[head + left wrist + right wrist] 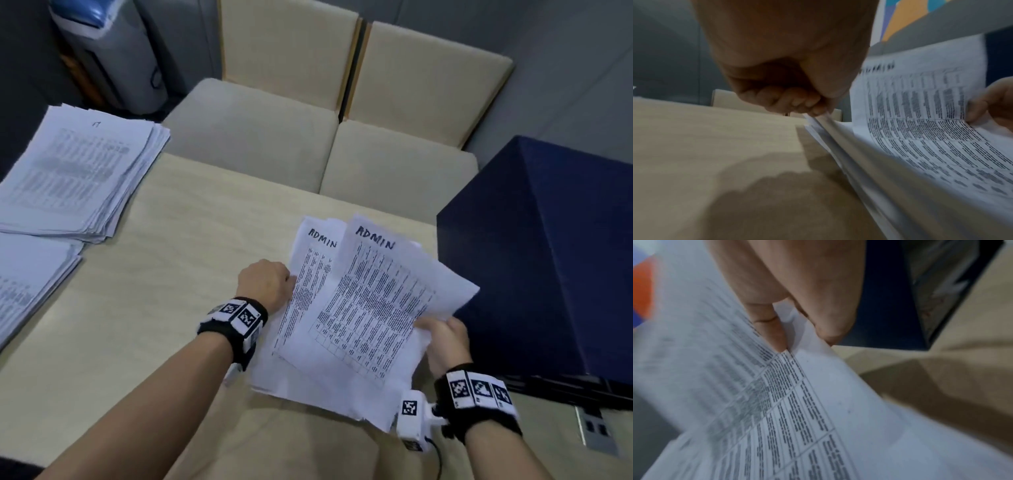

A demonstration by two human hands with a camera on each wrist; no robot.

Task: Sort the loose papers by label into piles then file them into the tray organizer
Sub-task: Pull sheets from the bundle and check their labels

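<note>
Black wristbands (236, 329), checkered marker tags, white wrist camera (412, 425).

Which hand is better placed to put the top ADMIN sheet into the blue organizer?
Right, probably. The right hand already pinches the top sheet and is beside the organizer; the left hand holds the stack's far edge.

Matt white paper sheets (370, 308) (printed black) lie on a smooth, pale wood-grain table (171, 274).

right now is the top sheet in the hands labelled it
No: the top sheet, pinched by the right hand, reads ADMIN, as does the sheet under it by the left hand.
</note>
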